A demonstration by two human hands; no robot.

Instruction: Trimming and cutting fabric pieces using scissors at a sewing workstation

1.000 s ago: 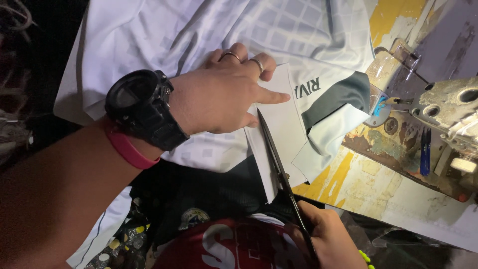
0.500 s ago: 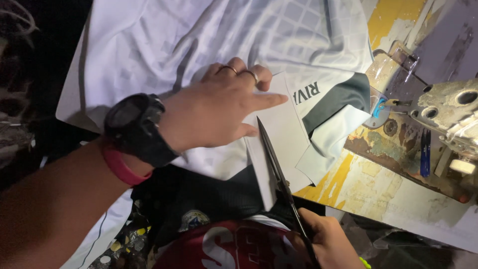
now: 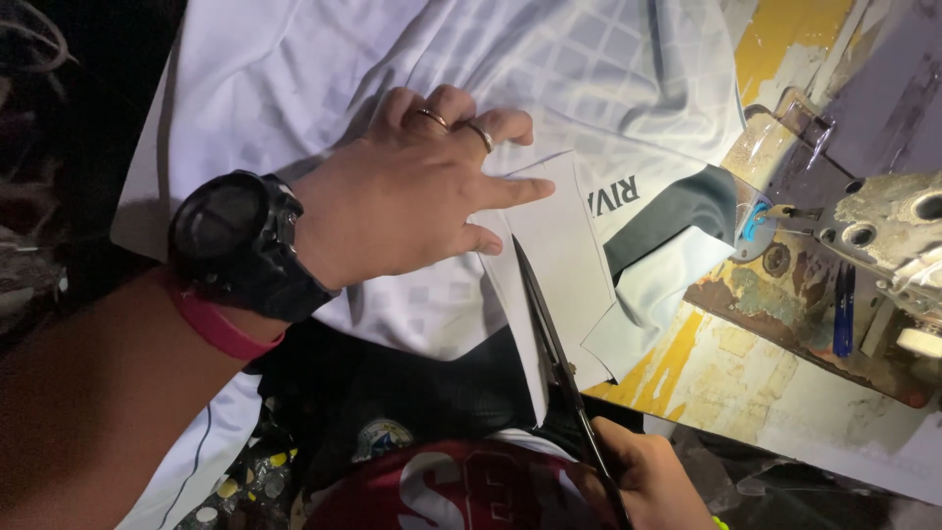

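White fabric (image 3: 412,59) lies spread over the sewing table (image 3: 706,363). The left hand (image 3: 412,211) presses flat, fingers splayed, pinning a pale strip (image 3: 564,260) taut. The right hand (image 3: 648,476), curled round the scissors (image 3: 554,353), holds the blades along the strip's edge.
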